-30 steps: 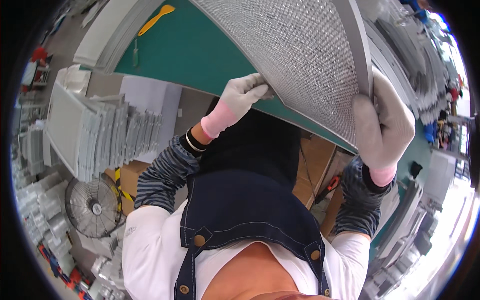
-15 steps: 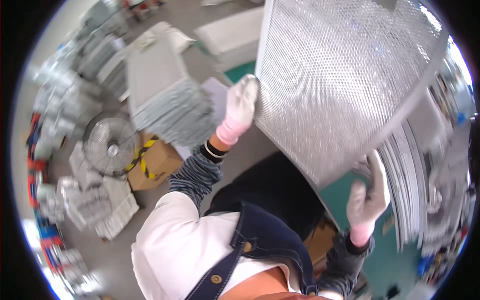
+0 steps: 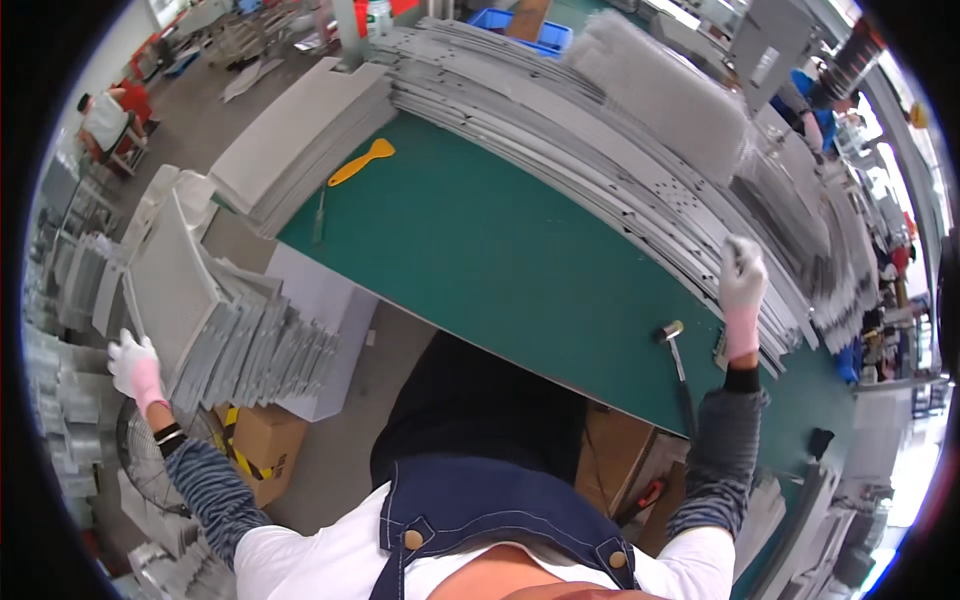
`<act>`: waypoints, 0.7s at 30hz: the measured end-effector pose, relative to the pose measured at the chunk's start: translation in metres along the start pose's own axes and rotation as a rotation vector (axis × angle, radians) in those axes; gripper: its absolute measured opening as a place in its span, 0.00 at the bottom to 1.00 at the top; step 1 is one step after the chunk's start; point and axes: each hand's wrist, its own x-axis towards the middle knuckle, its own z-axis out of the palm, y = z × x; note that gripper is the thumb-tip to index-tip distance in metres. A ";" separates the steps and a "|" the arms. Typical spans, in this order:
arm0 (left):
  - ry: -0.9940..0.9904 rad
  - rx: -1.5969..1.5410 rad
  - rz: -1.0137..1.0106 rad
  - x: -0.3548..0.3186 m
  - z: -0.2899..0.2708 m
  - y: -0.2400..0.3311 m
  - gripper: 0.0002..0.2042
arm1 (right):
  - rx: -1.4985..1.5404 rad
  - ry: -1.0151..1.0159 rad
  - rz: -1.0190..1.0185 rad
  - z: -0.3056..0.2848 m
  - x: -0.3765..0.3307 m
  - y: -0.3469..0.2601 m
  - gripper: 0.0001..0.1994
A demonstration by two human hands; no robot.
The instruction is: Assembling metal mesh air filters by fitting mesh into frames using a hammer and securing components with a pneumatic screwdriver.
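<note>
My left hand, in a white glove with a pink cuff, is stretched out at the left with its fingers apart. It is beside the edge of a stack of grey panels; whether it touches them I cannot tell. On the right, my gloved right hand has its fingers curled over the long grey metal strips. Anything inside those fingers is hidden. Below it, a hammer lies on the green tabletop. A yellow scraper and a thin screwdriver-like tool lie toward the far left.
Clear-wrapped, mesh-like material rests on the strips at the back. Flat pale panels are stacked at the table's left end. By my left arm are a fan and a cardboard box. A blue bin stands behind the strips.
The large mesh panel is no longer in front of me, and the tabletop shows. My left hand has moved far left and down; my right hand has moved up over the strips.
</note>
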 end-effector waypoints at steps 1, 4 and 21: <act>0.199 -0.026 0.063 0.029 0.014 -0.024 0.24 | 0.021 0.062 0.037 0.010 0.019 0.008 0.06; 0.451 -0.365 0.727 -0.018 -0.038 0.064 0.22 | -0.169 -0.002 -0.048 0.007 0.071 0.028 0.11; -0.064 -0.628 0.946 0.000 -0.123 0.440 0.32 | -0.453 -0.461 -0.148 0.116 0.179 0.090 0.42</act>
